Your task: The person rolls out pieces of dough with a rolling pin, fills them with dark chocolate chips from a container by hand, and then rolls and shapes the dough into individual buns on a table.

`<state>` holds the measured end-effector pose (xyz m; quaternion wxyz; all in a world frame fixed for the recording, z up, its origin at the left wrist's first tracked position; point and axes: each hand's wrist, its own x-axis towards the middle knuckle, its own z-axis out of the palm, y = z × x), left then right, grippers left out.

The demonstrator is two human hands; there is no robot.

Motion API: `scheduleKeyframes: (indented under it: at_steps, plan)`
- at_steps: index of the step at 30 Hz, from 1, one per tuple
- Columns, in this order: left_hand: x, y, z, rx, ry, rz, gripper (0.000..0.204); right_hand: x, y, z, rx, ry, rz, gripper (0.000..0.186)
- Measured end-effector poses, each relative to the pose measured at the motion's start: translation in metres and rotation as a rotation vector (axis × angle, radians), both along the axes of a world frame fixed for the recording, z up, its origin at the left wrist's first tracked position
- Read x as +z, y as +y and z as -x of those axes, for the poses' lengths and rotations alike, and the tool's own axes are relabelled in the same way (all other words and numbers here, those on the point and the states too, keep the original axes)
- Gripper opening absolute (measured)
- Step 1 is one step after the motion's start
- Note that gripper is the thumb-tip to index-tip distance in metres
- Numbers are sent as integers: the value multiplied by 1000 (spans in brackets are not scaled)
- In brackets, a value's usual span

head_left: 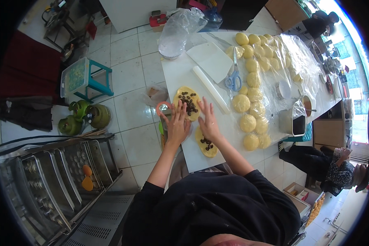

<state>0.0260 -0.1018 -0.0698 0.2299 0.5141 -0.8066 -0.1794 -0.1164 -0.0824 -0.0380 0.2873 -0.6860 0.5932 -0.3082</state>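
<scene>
1. Flattened yellow dough oval [185,89], dark chips [191,108] on top; lies near the left edge of the white worktable [174,76].
2. Left hand [176,126]: fingers extended, fingertips over the oval's lower left; grasps nothing visible.
3. Right hand [209,124]: open, fingers loosely spread, at the oval's right side; contact cannot be told.
4. Second dough oval [209,153], chip-topped, nearer the person, below the right hand.
5. White cylindrical roll [211,89], slanting just beyond the right hand; blue-handled scissors [233,83] to its right.
6. Yellow dough balls [241,103], many beneath clear plastic sheeting, bounding the working side on the right.
7. Room: tiled floor [129,98] left of the table; beyond, teal stool [99,78], green gas cylinders [99,116], tray rack [72,200].
8. Near table edge: close before the person's torso.
</scene>
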Motion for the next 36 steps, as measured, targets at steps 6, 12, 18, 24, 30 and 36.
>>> scheduleKeyframes:
  at_steps: [6,12,18,24,30,36]
  plan:
    - [-2,11,4,-10,-157,-38,58,21,5,42,-264,-247,24,61]
    - [-1,40,14,130,-46,10,53,41,41,81,-161,-133,11,38]
    - [-19,82,-22,549,199,201,45,99,67,201,-537,-275,221,17]
    - [39,120,-21,906,42,286,39,115,115,393,-619,310,-169,17]
    - [55,139,52,923,153,462,35,58,102,424,-355,598,95,18]
    - [67,151,108,857,128,332,37,32,80,440,-141,621,-246,18]
